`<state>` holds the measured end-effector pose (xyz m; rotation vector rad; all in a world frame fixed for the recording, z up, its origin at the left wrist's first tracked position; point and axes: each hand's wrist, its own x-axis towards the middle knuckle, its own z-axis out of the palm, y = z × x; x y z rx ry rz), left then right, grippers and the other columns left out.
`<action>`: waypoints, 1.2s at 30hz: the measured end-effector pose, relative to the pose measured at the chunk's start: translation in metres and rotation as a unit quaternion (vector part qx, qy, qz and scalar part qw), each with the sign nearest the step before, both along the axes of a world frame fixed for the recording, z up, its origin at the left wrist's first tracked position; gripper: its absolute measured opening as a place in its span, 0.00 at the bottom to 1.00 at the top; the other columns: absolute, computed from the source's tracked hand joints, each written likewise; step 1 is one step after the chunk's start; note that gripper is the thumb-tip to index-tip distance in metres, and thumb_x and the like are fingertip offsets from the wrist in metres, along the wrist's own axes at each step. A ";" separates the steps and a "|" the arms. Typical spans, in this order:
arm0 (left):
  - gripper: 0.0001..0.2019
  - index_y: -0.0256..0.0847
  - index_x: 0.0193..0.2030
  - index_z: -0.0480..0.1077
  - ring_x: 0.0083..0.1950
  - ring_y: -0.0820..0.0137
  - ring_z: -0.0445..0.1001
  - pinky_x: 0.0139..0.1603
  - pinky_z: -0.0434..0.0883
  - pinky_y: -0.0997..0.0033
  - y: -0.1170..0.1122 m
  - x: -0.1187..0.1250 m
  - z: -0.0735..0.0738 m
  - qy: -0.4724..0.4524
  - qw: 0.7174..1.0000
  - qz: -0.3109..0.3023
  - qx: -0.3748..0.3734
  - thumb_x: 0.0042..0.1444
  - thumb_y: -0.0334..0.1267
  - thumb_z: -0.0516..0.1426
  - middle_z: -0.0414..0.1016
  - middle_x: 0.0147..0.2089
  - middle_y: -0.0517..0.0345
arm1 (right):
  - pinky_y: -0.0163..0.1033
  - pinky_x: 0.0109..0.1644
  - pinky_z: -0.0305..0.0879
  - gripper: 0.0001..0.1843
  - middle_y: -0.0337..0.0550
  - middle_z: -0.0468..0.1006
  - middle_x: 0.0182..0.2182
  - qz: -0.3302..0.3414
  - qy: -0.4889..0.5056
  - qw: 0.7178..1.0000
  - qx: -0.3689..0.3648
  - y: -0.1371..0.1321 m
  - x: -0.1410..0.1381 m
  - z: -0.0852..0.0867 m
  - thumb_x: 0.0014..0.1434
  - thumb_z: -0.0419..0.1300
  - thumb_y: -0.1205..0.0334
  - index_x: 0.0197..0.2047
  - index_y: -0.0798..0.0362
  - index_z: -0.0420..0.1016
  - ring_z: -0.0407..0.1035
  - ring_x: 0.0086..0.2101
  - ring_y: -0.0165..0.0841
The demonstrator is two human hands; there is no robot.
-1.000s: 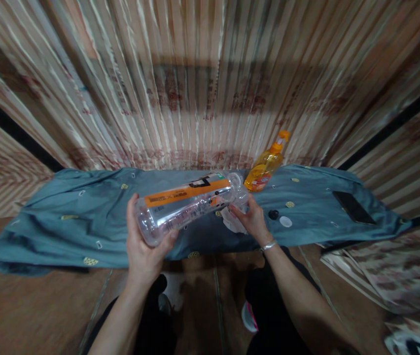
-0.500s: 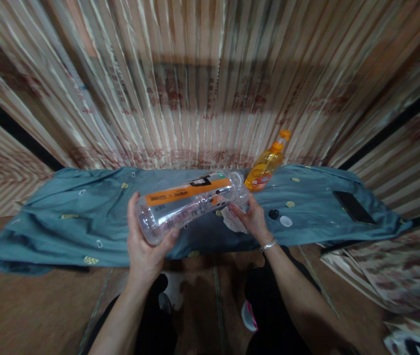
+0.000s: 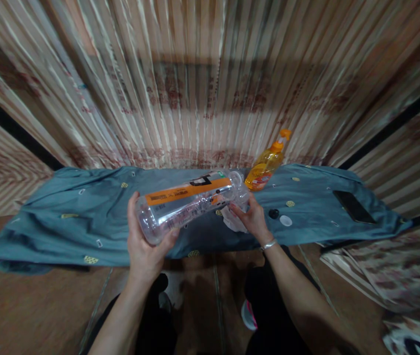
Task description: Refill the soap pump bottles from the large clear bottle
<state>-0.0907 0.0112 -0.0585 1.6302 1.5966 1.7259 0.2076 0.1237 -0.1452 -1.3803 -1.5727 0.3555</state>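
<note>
A clear plastic bottle (image 3: pixel 184 199) with an orange and silver label lies tilted in front of me, its base to the left and its narrow end raised to the right. My left hand (image 3: pixel 145 251) is wrapped around the base, thumb below and fingers behind. At the narrow end, my right hand (image 3: pixel 251 218) pinches a clear, rounded plastic part (image 3: pixel 242 198). Whether that part belongs to the same bottle or is a separate piece, I cannot tell. Below the right fingers is a crumpled white tissue-like piece (image 3: pixel 234 220), partly hidden.
An orange pump bottle of yellow liquid (image 3: pixel 263 170) stands behind my right hand. To the right are a small black cap-like piece (image 3: pixel 274 214), a white disc (image 3: pixel 286 221) and a dark phone (image 3: pixel 354 207) on the blue-green cloth (image 3: pixel 84 202). Pleated curtains (image 3: pixel 195 98) hang behind.
</note>
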 end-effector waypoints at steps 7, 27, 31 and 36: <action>0.57 0.44 0.77 0.57 0.62 0.49 0.77 0.71 0.69 0.43 0.001 0.003 0.001 -0.034 0.999 0.000 -0.010 0.44 0.58 0.74 0.73 0.65 0.42 | 0.52 0.52 0.79 0.34 0.52 0.87 0.51 -0.006 -0.002 1.000 -0.009 -0.001 0.000 0.001 0.57 0.69 0.43 0.62 0.50 0.75 0.83 0.48 0.49; 0.56 0.42 0.77 0.58 0.68 0.45 0.74 0.74 0.66 0.41 0.002 0.005 0.002 -0.018 1.000 0.012 0.003 0.44 0.60 0.73 0.74 0.64 0.43 | 0.51 0.51 0.79 0.35 0.52 0.88 0.51 -0.001 0.006 1.000 -0.016 0.000 0.001 -0.001 0.56 0.70 0.42 0.62 0.51 0.74 0.83 0.47 0.49; 0.56 0.43 0.77 0.57 0.62 0.49 0.78 0.71 0.70 0.44 0.003 0.003 0.001 -0.019 1.000 0.003 0.004 0.45 0.58 0.73 0.75 0.63 0.43 | 0.52 0.52 0.79 0.36 0.53 0.87 0.52 -0.003 0.009 1.000 -0.012 0.000 0.001 -0.001 0.56 0.69 0.42 0.63 0.51 0.74 0.83 0.48 0.49; 0.56 0.44 0.78 0.57 0.61 0.49 0.79 0.71 0.70 0.43 0.003 -0.002 -0.004 -0.015 1.000 -0.003 -0.004 0.45 0.56 0.74 0.75 0.63 0.44 | 0.51 0.51 0.79 0.34 0.51 0.88 0.50 -0.006 0.005 1.000 -0.010 0.001 0.001 -0.002 0.56 0.70 0.41 0.61 0.50 0.75 0.83 0.47 0.49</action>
